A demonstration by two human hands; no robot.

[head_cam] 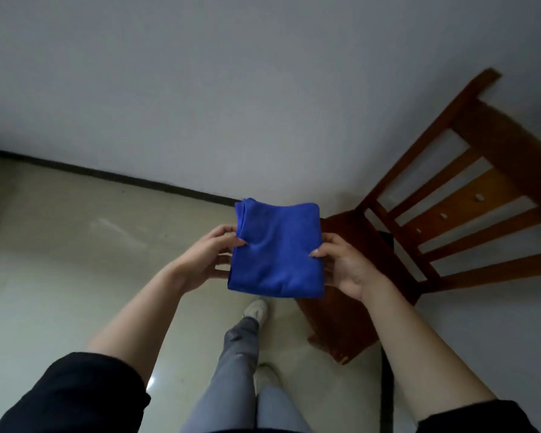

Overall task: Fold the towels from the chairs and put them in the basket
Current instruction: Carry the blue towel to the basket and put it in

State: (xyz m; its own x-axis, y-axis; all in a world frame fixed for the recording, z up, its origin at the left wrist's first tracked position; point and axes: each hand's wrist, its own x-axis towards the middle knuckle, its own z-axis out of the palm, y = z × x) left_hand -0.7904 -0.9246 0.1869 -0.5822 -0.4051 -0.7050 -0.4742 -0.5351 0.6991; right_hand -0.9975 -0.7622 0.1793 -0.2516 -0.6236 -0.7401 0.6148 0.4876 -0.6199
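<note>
- The towel (275, 250) is a folded blue square in mid-air, between the two hands and left of the chair (450, 207).
- The left hand (205, 256) pinches its left edge; the right hand (341, 264) pinches the right.
- Keep both pinches level so the layers stay stacked.
- No basket shows; find it before letting go.

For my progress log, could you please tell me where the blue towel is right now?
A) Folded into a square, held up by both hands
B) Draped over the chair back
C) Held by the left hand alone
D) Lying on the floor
A: the blue towel is a folded square, with the left hand and right hand gripping its opposite sides.
</note>
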